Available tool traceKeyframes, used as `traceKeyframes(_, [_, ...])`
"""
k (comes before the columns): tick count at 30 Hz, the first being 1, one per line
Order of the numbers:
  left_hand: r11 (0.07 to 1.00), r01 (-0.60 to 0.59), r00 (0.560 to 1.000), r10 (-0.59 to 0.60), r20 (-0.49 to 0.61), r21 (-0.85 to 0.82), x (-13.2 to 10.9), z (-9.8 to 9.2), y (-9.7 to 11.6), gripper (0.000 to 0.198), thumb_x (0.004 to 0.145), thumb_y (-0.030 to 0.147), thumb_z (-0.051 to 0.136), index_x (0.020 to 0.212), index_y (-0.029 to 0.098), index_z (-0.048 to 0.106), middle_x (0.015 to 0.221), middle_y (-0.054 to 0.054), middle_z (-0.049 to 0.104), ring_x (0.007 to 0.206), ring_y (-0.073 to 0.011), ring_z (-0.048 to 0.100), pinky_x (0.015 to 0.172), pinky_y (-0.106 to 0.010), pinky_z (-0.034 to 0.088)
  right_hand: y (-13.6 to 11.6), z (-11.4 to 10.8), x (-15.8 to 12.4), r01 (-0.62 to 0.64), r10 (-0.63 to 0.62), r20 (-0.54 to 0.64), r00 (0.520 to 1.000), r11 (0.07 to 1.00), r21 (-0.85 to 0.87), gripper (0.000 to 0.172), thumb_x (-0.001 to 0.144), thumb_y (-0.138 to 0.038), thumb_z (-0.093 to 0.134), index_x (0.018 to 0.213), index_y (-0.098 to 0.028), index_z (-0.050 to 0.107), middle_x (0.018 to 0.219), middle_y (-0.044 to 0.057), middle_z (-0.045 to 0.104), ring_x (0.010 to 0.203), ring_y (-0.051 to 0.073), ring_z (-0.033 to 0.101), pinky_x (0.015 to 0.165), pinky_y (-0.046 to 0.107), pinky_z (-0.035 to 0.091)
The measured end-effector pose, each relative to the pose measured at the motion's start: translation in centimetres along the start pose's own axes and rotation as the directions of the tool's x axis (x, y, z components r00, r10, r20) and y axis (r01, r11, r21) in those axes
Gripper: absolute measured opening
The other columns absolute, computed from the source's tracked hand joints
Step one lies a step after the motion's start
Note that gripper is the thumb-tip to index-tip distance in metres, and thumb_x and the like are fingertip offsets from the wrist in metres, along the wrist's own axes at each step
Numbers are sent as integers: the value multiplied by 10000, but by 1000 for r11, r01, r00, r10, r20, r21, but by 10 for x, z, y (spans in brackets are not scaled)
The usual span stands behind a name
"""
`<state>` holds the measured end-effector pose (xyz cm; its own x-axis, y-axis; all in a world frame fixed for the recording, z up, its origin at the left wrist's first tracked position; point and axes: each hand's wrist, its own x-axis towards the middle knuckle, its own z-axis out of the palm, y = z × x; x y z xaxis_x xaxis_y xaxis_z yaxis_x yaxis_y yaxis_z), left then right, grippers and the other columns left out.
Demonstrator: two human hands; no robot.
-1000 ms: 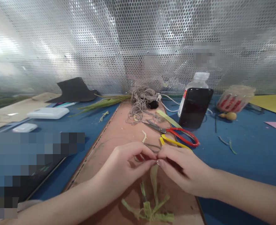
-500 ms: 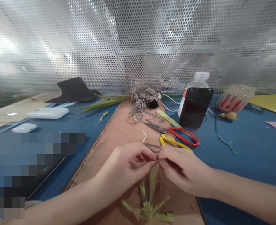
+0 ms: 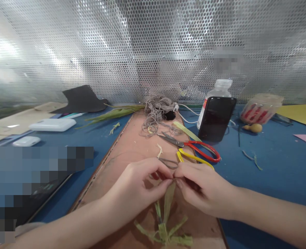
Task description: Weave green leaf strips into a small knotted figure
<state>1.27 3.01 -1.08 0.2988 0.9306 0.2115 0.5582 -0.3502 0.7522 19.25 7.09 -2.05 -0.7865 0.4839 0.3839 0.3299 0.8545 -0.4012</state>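
My left hand is closed in a pinch, thumb against forefinger. Its fingertips meet those of my right hand, which is pinched too. Between them rises the tip of a pale green leaf strip; the fingers cover its end. The strip runs down to a small knotted leaf piece with several splayed ends, over the pinkish-brown board. Just beyond my hands lie scissors with red handles and a yellow-handled tool, whose front end my right hand partly hides.
A tangle of grey cord lies at the board's far end. On the right, a black phone leans on a clear bottle, near a jar and a small gourd. To the left are long green leaves and a white case.
Both hands stay pinched at nearly the same spot, with only slight finger movement. The leaf strip leans a little further left at its lower part.
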Motion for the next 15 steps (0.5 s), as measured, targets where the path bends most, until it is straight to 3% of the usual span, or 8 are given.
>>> traceKeyframes(10, [999,36,999,-36,11,-17,-1,0,0,86,750,156,522,753,194,599,745,11,665,713,-132,606,654,-214,481,1,1,-2,2,-2,15,1000,1000,-5,107,721,-81,421,699,-170,476,623,-11,478,554,102,413,510,212,336])
traceKeyframes(15, [999,31,999,-30,13,-16,-1,1,0,81,752,153,523,745,199,590,736,22,654,703,-124,596,669,-216,467,-1,-2,-1,-5,5,39,999,1000,1,131,800,-131,391,724,-164,492,634,2,503,568,110,439,523,223,351])
